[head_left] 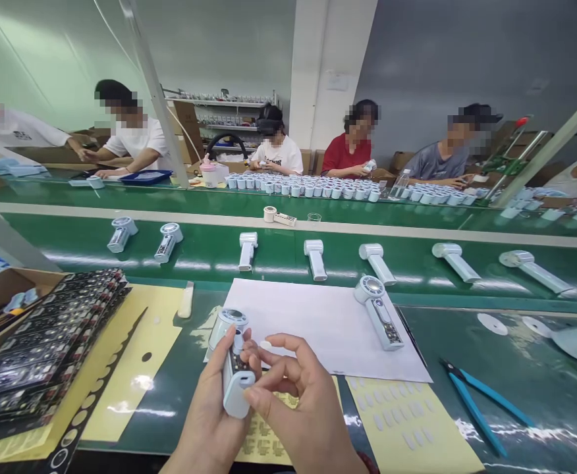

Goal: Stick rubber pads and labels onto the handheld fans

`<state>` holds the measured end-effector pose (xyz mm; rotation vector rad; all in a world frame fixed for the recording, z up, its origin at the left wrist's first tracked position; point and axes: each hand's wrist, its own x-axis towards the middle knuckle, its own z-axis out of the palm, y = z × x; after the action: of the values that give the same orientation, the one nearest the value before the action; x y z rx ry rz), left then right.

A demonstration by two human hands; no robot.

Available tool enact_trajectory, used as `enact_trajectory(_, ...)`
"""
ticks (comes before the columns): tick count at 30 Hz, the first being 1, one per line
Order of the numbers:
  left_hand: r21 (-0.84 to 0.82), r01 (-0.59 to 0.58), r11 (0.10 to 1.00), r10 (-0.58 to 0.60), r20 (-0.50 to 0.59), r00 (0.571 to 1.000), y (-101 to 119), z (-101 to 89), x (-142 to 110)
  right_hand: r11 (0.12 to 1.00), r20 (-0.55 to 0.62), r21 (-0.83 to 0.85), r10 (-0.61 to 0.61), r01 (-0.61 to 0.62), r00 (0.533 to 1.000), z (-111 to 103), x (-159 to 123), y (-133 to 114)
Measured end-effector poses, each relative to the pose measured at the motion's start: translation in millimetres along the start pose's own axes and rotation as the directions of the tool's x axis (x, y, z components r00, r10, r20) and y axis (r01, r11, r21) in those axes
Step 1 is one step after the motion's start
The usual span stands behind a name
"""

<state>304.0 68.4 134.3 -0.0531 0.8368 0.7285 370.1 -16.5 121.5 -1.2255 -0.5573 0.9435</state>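
My left hand (212,401) is wrapped around a pale blue handheld fan (239,395). The fan is tilted, its round head pointing away and its end with a small port toward me. Dark circuit-like detail shows along its handle. My right hand (303,395) is bent at the fan's lower end, thumb tip against the casing and fingers curled. A small white piece (265,344) shows by the right fingers; whether they grip it is unclear. Another handheld fan (380,313) lies on a white paper sheet (298,306) just ahead.
Several fans lie along the green conveyor belt (209,257). Blue-handled cutters (486,401) and a yellow sticker sheet (417,421) are at right. Black printed sheets (46,342), yellow backing paper (135,355) and a carton (31,280) fill the left. Co-workers sit across.
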Motion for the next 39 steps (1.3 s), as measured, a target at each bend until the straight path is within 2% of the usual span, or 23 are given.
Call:
enact_trajectory(9, -0.041, 0.014, 0.999, -0.014, -0.006, 1.000, -1, -1.8, 4, 0.995, 0.003, -0.094, -0.042, 0.042, 0.999, 0, 0, -1)
enact_trajectory(12, -0.079, 0.047, 0.996, -0.049, -0.013, 0.999, -4, -1.4, 3, 0.963, -0.006, -0.227, -0.153, 0.147, 0.988, 0, -4, 4)
enact_trajectory(15, -0.086, 0.084, 0.993, -0.086, -0.019, 0.996, -8, 0.2, -2, 0.865, -0.021, -0.429, -0.298, 0.260, 0.954, -3, -3, 9)
enact_trajectory(17, -0.088, 0.138, 0.987, -0.138, 0.000, 0.990, -8, 1.3, -6, 0.831, -0.053, -0.496, -0.317, 0.251, 0.947, -9, 0, 11)
enact_trajectory(19, -0.084, 0.179, 0.980, -0.176, 0.037, 0.984, -6, 0.8, -9, 0.870, -0.093, -0.456, -0.257, 0.189, 0.962, -22, 3, 11)
enact_trajectory(21, -0.022, 0.156, 0.987, -0.154, 0.084, 0.985, -2, -2.8, -9, 0.916, -0.145, -0.381, -0.192, 0.124, 0.971, -40, 4, 13)
enact_trajectory(24, 0.234, 0.022, 0.972, -0.050, 0.114, 0.992, 1, -14.8, -3, 0.906, -0.188, -0.420, -0.135, 0.045, 0.973, -74, -1, 20)
enact_trajectory(28, 0.558, -0.102, 0.824, 0.074, 0.073, 0.995, -7, -34.3, 9, 0.847, -0.116, -0.531, -0.062, -0.009, 0.991, -104, -11, 36)
enact_trajectory(31, 0.648, -0.148, 0.747, 0.112, 0.098, 0.989, -16, -43.8, 13, 0.827, -0.133, -0.562, -0.050, -0.034, 0.990, -103, -10, 45)
enact_trajectory(35, 0.700, -0.193, 0.688, 0.102, 0.170, 0.980, -19, -52.0, 18, 0.779, -0.174, -0.627, -0.102, -0.030, 0.979, -88, 2, 49)
enact_trajectory(39, 0.677, -0.201, 0.708, 0.106, 0.179, 0.978, -19, -61.1, 28, 0.734, -0.160, -0.679, -0.161, 0.010, 0.974, -82, 12, 51)
